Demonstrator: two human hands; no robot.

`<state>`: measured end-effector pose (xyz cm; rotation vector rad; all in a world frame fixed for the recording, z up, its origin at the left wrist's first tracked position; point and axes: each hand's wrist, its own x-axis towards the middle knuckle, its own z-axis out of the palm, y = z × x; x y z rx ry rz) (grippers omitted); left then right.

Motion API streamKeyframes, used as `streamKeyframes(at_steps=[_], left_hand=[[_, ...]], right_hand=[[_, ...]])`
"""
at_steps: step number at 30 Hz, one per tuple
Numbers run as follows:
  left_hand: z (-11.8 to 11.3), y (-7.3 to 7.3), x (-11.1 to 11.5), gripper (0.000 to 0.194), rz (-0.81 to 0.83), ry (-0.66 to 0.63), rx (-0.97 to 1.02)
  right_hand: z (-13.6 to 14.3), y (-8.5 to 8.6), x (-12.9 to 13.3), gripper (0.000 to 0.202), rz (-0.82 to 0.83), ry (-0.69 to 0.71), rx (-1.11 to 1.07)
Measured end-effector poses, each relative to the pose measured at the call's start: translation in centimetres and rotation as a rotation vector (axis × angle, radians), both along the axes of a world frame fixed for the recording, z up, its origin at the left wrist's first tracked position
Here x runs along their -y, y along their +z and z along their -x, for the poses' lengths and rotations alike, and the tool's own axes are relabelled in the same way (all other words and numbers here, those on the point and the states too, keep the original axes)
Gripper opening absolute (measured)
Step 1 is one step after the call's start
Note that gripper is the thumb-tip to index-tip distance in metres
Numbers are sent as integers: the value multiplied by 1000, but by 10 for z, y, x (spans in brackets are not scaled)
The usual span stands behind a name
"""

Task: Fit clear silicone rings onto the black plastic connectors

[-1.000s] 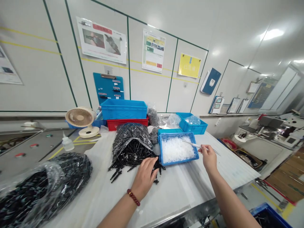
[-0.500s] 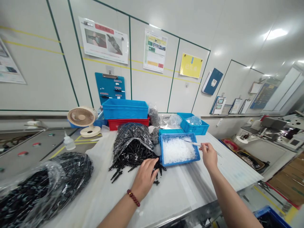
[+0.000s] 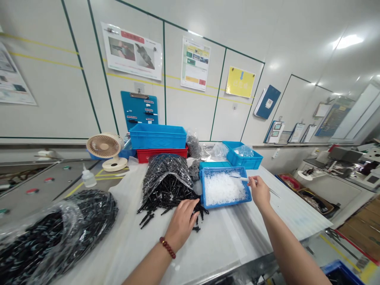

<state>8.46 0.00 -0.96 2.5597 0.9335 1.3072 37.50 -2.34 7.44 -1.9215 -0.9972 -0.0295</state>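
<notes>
My left hand (image 3: 181,225), with a beaded bracelet at the wrist, is curled at the near right edge of a heap of slim black plastic parts (image 3: 169,192). Its fingers close around a black part, mostly hidden by the hand. My right hand (image 3: 260,192) pinches a slim pick (image 3: 244,179) with a pale handle. The thin dark tip reaches over a blue tray (image 3: 226,206) full of tiny white translucent pieces (image 3: 224,188). The heap spills from a clear plastic bag (image 3: 166,164) left of the tray.
Another bag of black parts (image 3: 89,213) lies at the left. Behind it stand a dropper bottle (image 3: 88,176) and a beige fan (image 3: 105,148). A blue bin (image 3: 157,137) sits on a red one (image 3: 142,156); another blue bin (image 3: 246,160) is at the back right.
The view has shifted slightly. The pick's tip stays over the white pieces, and my right hand has moved very little. My left hand stays by the black parts.
</notes>
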Motion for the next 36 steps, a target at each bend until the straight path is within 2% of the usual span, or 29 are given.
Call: streamKeyframes(at_steps=[7, 14, 21, 30, 36], left_hand=[[-1, 1, 0, 29, -5, -14, -2], [0, 0, -1, 28, -8, -8, 5], [-1, 0, -1, 28, -10, -22, 6], [-1, 1, -1, 27, -19, -7, 1], [0, 2, -1, 27, -13, -17, -6]], right_hand=[[3, -6, -13, 21, -16, 42, -65], [7, -21, -25, 43, -133, 114, -223], [-15, -16, -11, 40, -193, 89, -295], [-31, -2, 20, 39, -151, -4, -142], [-32, 0, 20, 37, -88, -39, -79]])
